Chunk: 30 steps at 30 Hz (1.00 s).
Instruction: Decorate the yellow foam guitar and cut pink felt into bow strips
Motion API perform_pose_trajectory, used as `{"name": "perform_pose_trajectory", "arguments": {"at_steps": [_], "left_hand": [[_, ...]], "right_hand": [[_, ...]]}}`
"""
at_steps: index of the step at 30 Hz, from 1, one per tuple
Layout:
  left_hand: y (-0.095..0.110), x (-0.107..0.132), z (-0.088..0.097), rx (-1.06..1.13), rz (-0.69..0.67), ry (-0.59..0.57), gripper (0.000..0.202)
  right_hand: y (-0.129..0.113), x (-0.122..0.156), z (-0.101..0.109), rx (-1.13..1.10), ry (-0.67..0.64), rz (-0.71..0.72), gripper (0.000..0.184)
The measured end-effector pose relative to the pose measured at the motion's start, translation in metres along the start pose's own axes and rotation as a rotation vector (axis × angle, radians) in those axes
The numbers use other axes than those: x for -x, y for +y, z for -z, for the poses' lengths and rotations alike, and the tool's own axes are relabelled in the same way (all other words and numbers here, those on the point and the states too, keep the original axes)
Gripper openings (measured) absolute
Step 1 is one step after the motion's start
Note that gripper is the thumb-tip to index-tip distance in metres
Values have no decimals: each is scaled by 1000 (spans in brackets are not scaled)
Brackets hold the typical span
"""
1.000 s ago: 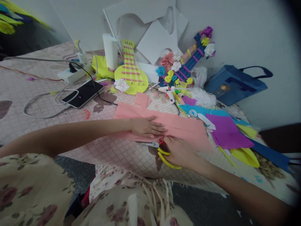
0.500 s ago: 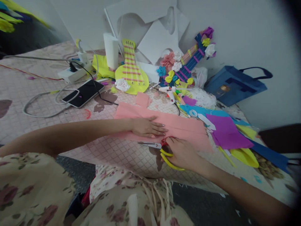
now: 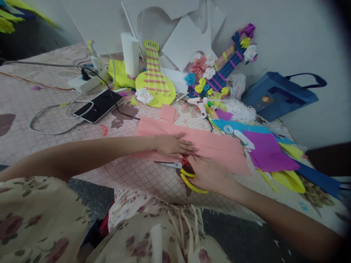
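Observation:
A long pink sheet of crepe paper (image 3: 219,146) lies flat near the table's front edge. My left hand (image 3: 175,145) rests palm down on it, fingers stretched out to the right. In my right hand (image 3: 204,171) is a pair of scissors (image 3: 175,164) with red and yellow handles, the fingers closed round them. The blades point left, just in front of the paper's near edge, and look close together. A smaller pink paper piece (image 3: 168,113) sits beyond the sheet.
Behind the sheet stand a yellow paper guitar (image 3: 155,87), a flower-covered blue one (image 3: 223,75) and a white glue gun (image 3: 200,105). To the left are a phone (image 3: 100,105), cables and a power strip (image 3: 83,83). Purple paper (image 3: 270,150) and a blue bag (image 3: 279,95) occupy the right.
The scissors and my right hand have shifted slightly left along the paper's near edge. My left hand stays flat on the pink sheet. The whole view has moved a little.

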State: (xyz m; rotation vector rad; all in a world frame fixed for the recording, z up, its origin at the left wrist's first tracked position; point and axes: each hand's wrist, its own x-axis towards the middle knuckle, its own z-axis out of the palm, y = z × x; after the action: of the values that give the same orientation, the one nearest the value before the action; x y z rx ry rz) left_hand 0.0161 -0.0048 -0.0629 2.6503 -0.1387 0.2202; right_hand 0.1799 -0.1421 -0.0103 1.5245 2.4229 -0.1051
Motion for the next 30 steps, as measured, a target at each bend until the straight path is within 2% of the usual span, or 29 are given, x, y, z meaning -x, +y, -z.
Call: {"name": "perform_pose_trajectory", "arguments": {"at_steps": [7,13,18,21,24,27,30], "left_hand": [[-2,1,0,-9,27,-60,51],[-3,0,-1,-10,32,-55,52],[6,1,16,-25,31,-10,52],[14,18,31,-67,77,-18,50],[18,49,39,-112,85,5,50],[19,81,38,-148,105,-17,50],[18,102,33,-150,138,-60,50]], "right_hand": [[0,3,-1,36,-40,21,33],[-1,5,-2,43,26,1,36],[0,6,0,38,26,-1,37],[0,6,-1,28,44,-6,36],[-1,6,-2,7,64,3,36],[-4,4,-1,-4,76,12,35],[-6,1,1,-6,75,10,37]]}}
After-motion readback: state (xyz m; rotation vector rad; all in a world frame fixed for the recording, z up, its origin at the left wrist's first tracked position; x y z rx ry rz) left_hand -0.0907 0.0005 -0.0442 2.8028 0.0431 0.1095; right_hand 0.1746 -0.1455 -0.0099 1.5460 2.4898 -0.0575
